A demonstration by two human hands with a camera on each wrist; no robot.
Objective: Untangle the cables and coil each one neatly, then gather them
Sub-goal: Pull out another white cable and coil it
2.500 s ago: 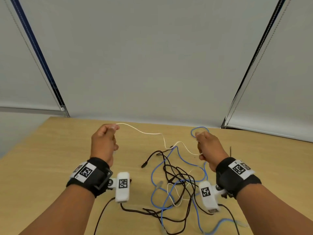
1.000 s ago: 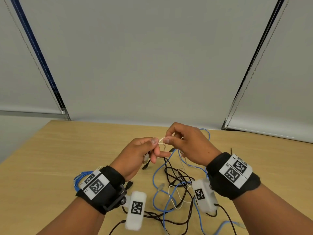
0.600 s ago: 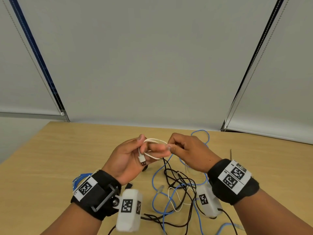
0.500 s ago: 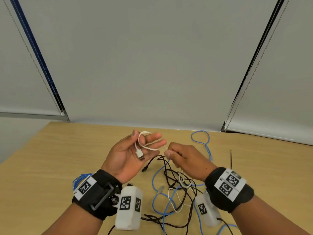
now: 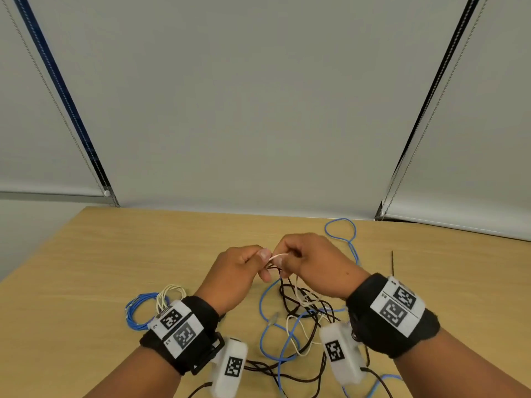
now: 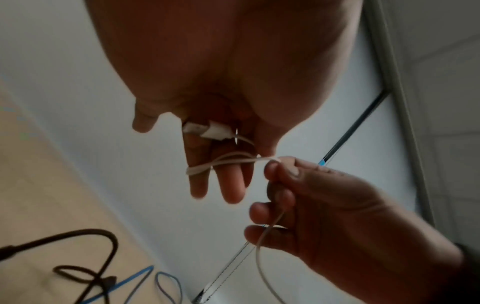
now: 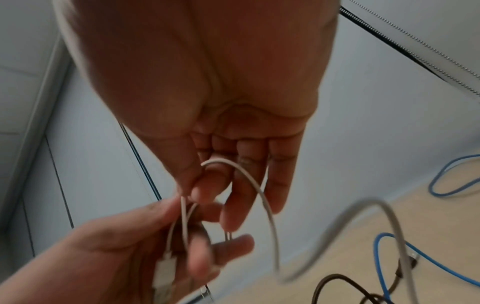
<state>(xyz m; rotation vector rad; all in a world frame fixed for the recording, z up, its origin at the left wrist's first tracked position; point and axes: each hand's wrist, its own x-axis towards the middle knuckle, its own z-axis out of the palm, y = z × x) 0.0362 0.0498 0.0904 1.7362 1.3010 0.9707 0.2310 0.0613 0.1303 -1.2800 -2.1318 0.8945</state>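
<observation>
Wooden table (image 5: 86,268), tangle of blue and black cables (image 5: 293,320) spread across it. Left hand (image 5: 238,271) gripping looped white cable (image 6: 223,162); right hand (image 5: 313,262) pinching same strand.

Both hands (image 5: 275,265) meet above the table (image 5: 86,268), behind the tangle (image 5: 301,320); two coils (image 5: 155,305) (touching) lie at left.

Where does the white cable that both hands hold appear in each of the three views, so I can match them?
Head: white cable at centre, a short arc between the left hand and right hand.
Left wrist: centre, looped round the left fingers, the right hand pinching it.
Right wrist: lower centre, arching from the right hand towards the left.
Shared landmark: the blue cable on the table.
</observation>
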